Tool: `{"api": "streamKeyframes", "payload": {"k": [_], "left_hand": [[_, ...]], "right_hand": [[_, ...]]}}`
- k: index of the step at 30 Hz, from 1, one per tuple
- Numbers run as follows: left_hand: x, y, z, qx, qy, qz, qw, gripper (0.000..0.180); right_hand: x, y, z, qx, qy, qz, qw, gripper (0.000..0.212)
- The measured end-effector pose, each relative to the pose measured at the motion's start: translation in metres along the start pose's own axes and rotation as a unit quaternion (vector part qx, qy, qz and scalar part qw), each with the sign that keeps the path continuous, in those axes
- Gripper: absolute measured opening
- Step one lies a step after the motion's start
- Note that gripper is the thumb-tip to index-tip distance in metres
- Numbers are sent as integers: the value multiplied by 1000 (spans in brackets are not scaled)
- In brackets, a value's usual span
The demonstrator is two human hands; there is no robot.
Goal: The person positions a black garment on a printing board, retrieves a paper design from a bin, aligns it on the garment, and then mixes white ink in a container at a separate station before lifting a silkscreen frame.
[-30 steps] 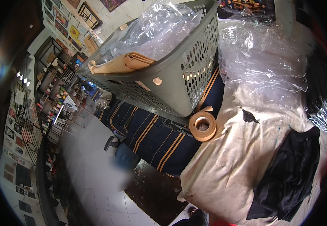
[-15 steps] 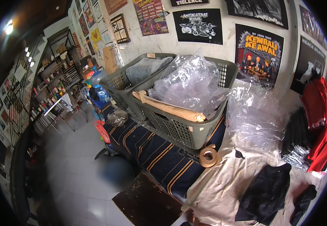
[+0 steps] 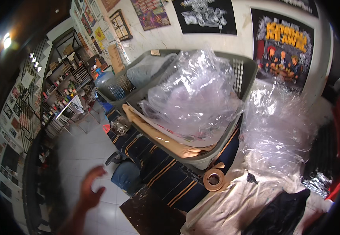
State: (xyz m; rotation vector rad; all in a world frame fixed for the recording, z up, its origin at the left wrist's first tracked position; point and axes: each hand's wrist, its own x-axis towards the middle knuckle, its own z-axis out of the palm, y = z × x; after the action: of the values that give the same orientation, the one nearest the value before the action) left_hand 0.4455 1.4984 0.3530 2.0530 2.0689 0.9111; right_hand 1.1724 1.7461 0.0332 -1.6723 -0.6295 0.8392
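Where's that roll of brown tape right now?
In the head view, the roll of brown tape lies right of centre, low down, between the near corner of the grey basket and the cream cloth.

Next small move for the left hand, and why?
I'd probably bring the left hand forward and right, toward the nearer basket: it is open, nothing shows in its grip, and it appears against the floor, apart from the basket, where clear plastic is piled high.
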Motion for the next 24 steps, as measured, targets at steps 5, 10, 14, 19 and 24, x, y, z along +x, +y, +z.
{"api": "streamKeyframes", "payload": {"k": [5, 10, 14, 19, 24], "left_hand": [[127, 45, 9, -103, -18, 117, 988, 56], [273, 107, 84, 117, -266, 185, 939, 85], [324, 86, 162, 247, -346, 250, 870, 88], [391, 74, 191, 348, -194, 279, 874, 47], [465, 81, 116, 269, 103, 227, 930, 34]], "right_hand": [[38, 22, -11, 14, -7, 14, 1000, 32], [34, 8, -18, 20, -5, 28, 999, 32], [8, -27, -6, 14, -25, 28, 999, 32], [-69, -75, -2, 13, -70, 56, 996, 32], [-229, -155, -5, -11, -238, 154, 959, 33]]}}
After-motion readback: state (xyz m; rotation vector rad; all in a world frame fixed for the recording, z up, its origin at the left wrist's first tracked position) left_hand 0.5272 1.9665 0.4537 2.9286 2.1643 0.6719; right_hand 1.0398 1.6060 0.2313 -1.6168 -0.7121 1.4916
